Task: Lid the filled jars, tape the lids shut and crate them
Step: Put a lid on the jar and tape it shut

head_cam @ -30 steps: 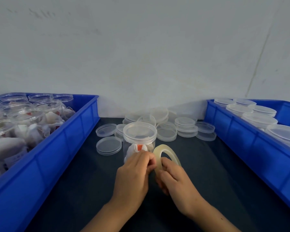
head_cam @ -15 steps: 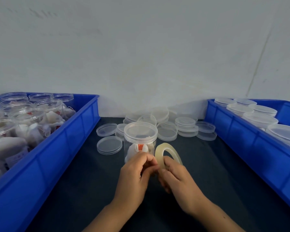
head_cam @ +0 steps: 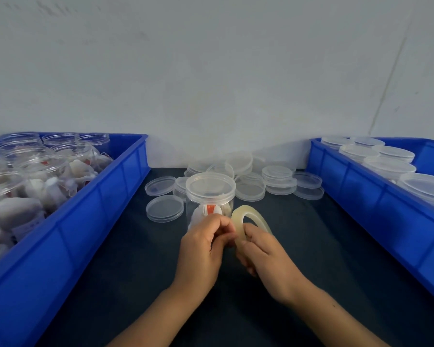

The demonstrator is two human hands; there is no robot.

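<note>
**Tape end being picked loose beside a lidded jar**

A tape roll (head_cam: 246, 221) is held on edge by the right hand (head_cam: 263, 254), its fingers curled round the lower rim, so that the outer face is turned toward the left hand (head_cam: 203, 249). The left fingers are pinched together against the roll at about 9 o'clock on its ring, apparently to lift the free end; whether a strip is already caught cannot be told.

The jar (head_cam: 209, 196) stands upright on the desk (head_cam: 125, 259) just behind the hands, at 12 o'clock from them, lid already seated, presumably kept close so the tape can be carried straight to the lid seam.

Loose lids (head_cam: 278, 176) are heaped behind it. An open-topped supply of filled jars is kept in the left crate (head_cam: 103, 204) at 9 o'clock, while lidded jars are gathered in the right crate (head_cam: 376, 206) at 3 o'clock, which suggests finished jars go there.
</note>
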